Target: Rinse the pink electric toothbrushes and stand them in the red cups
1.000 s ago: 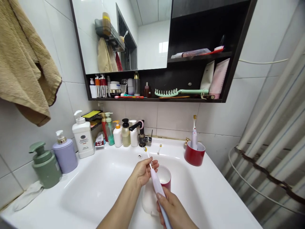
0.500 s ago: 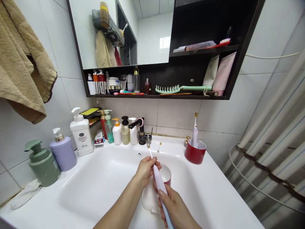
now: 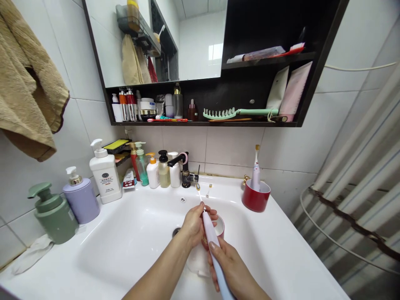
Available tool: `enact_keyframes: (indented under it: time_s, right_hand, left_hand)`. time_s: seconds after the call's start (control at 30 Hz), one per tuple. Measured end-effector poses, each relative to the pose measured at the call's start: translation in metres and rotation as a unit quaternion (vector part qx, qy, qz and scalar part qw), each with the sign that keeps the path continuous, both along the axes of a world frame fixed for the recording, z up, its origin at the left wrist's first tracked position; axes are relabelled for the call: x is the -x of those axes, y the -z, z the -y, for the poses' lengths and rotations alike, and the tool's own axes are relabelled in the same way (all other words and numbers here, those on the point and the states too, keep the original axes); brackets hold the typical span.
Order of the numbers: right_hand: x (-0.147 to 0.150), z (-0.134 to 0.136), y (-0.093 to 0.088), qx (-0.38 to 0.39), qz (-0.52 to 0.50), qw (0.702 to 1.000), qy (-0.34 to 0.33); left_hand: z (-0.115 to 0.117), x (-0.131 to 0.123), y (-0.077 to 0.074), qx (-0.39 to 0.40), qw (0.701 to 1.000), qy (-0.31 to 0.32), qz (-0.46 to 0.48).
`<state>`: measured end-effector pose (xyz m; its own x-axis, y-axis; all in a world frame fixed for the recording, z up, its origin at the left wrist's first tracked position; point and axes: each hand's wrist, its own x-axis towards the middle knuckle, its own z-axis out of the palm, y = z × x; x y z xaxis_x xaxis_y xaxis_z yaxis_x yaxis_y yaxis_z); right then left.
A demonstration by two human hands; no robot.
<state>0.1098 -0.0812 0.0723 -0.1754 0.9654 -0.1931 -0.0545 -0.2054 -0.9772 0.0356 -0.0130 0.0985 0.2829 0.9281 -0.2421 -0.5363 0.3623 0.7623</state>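
Note:
My right hand [image 3: 233,268] is wrapped round the lower handle of a pale pink and blue electric toothbrush [image 3: 210,231], which points away from me over the white sink [image 3: 131,237]. Fingers of my left hand [image 3: 196,223] are closed on the thin brush neck just above the handle. The brush head [image 3: 198,187] sticks out beyond them. A dark red cup [image 3: 219,226] with a white inside sits in the basin right behind my hands. Something white [image 3: 196,259] lies under my hands, mostly hidden.
A black tap [image 3: 184,166] stands at the back among several pump bottles [image 3: 153,168]. On the left rim are a white [image 3: 104,173], a lilac [image 3: 80,196] and a green dispenser [image 3: 53,212]. A red cup with a toothbrush [image 3: 255,193] stands at the right; shelves hang above.
Both hands and the toothbrush have drifted slightly right and closer to the cup. The camera tipped down a little, and the drain now shows beside my left hand.

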Motion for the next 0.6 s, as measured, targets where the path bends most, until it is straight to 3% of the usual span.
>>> enact_keyframes:
  time_s: [0.13, 0.3, 0.47, 0.6]
  right_hand:
    - [0.0025, 0.0009, 0.0005, -0.025, 0.014, 0.999, 0.038]
    - [0.0021, 0.0004, 0.0005, 0.014, -0.063, 0.998, 0.003]
    - [0.0004, 0.0012, 0.0028, -0.025, 0.032, 0.998, 0.037]
    - [0.0011, 0.0029, 0.0024, -0.025, 0.045, 0.998, 0.048]
  left_hand:
    - [0.0011, -0.0014, 0.0003, 0.002, 1.0, 0.002, -0.004]
    - [0.0013, -0.0014, -0.0002, 0.024, 1.0, 0.016, -0.004]
    - [0.0022, -0.0012, -0.0003, -0.01, 1.0, 0.024, -0.011]
    - [0.0038, -0.0021, 0.0002, -0.023, 0.999, 0.031, -0.021]
